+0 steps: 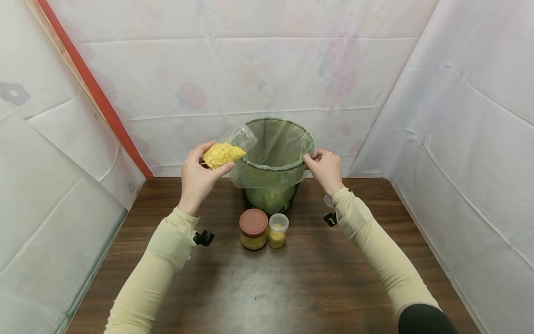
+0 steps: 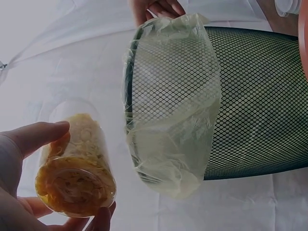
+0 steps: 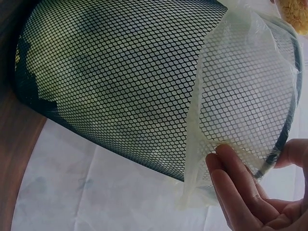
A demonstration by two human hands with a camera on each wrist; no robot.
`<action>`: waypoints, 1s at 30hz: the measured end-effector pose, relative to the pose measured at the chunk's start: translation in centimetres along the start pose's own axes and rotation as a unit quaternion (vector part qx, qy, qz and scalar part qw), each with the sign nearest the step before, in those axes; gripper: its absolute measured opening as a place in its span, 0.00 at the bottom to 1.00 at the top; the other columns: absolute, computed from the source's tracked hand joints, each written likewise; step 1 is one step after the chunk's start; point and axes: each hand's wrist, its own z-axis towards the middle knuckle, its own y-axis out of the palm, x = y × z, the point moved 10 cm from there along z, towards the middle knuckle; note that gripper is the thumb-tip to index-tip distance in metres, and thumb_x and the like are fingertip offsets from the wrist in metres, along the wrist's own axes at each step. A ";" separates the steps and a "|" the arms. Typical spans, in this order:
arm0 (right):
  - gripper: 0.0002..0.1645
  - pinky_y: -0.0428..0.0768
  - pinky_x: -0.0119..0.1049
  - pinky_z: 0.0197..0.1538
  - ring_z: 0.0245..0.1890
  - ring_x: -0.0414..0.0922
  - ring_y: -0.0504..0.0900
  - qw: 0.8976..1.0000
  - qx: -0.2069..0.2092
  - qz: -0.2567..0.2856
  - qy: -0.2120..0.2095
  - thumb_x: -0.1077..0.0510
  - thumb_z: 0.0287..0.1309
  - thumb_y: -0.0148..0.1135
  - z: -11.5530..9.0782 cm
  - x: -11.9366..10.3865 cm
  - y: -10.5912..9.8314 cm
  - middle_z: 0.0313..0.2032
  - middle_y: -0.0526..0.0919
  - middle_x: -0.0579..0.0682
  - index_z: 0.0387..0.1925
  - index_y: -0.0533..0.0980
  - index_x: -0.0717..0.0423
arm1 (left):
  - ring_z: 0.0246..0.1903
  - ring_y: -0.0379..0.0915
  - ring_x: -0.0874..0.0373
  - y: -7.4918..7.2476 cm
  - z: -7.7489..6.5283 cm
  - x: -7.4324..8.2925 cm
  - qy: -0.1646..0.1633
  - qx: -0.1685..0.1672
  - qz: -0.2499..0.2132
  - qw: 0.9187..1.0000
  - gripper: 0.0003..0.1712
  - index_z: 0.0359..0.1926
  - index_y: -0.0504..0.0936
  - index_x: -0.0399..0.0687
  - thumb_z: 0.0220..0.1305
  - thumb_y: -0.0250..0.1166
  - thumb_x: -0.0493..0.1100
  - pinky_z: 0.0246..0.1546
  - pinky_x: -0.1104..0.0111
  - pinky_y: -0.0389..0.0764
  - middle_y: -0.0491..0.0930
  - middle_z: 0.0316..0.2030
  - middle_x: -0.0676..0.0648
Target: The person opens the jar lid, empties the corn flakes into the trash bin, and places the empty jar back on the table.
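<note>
My left hand [image 1: 199, 176] grips a clear plastic jar [image 2: 79, 163] holding yellow flaky bits [image 1: 223, 155]. In the head view the jar lies tilted, its clear mouth end [image 1: 244, 138] pointing right at the left side of a dark green mesh wastebasket [image 2: 260, 103]. A thin, pale see-through bag [image 2: 178, 139] lines the basket and folds down over its rim. On the basket's right side, my right hand [image 1: 326, 169] pinches the rim, thumb inside and fingers [image 3: 236, 187] against the bag outside.
In front of the basket stand a jar with a reddish-brown lid [image 1: 253, 223] and a smaller clear jar [image 1: 278, 234] with yellow bits. A clear round lid [image 1: 328, 201] lies partly hidden by my right wrist. White patterned sheets [image 1: 300, 79] hang behind the brown table [image 1: 258, 287].
</note>
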 end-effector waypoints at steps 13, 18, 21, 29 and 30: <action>0.15 0.72 0.40 0.39 0.20 0.47 0.79 1.000 -0.005 0.016 0.007 0.49 0.56 0.58 -0.2 -0.1 0.0 0.18 0.84 0.49 0.21 0.80 0.53 | 0.36 0.74 0.59 0.3 0.5 0.3 -0.013 0.002 -0.045 0.999 0.34 0.53 0.75 0.53 0.43 0.77 0.52 0.35 0.75 0.77 0.77 0.43 0.50; 0.15 0.72 0.39 0.34 0.19 0.46 0.78 1.000 -0.006 0.017 0.012 0.49 0.56 0.57 -0.2 0.0 0.1 0.18 0.84 0.49 0.22 0.80 0.53 | 0.37 0.75 0.59 0.2 0.4 0.7 -0.018 0.004 -0.051 0.999 0.33 0.53 0.76 0.52 0.44 0.77 0.50 0.36 0.76 0.78 0.77 0.43 0.49; 0.15 0.72 0.38 0.33 0.18 0.45 0.78 1.000 -0.006 0.016 0.011 0.49 0.57 0.57 -0.2 0.0 0.1 0.18 0.84 0.49 0.22 0.80 0.53 | 0.39 0.75 0.59 0.2 0.7 0.2 -0.018 0.009 -0.050 0.999 0.33 0.53 0.77 0.55 0.43 0.77 0.52 0.38 0.74 0.79 0.74 0.44 0.50; 0.17 0.72 0.36 0.27 0.17 0.44 0.78 1.000 -0.012 0.022 0.008 0.47 0.57 0.56 -0.2 0.0 0.3 0.18 0.84 0.49 0.22 0.80 0.53 | 0.41 0.77 0.58 0.0 1.0 0.5 -0.012 0.013 -0.044 0.999 0.35 0.54 0.79 0.55 0.41 0.78 0.54 0.42 0.67 0.80 0.76 0.48 0.49; 0.17 0.72 0.36 0.27 0.17 0.44 0.78 1.000 -0.011 0.022 0.007 0.47 0.57 0.56 -0.2 0.0 0.3 0.18 0.84 0.49 0.22 0.79 0.53 | 0.40 0.77 0.57 0.0 1.0 0.5 -0.013 0.014 -0.045 0.999 0.36 0.55 0.78 0.55 0.41 0.78 0.54 0.41 0.68 0.80 0.76 0.47 0.49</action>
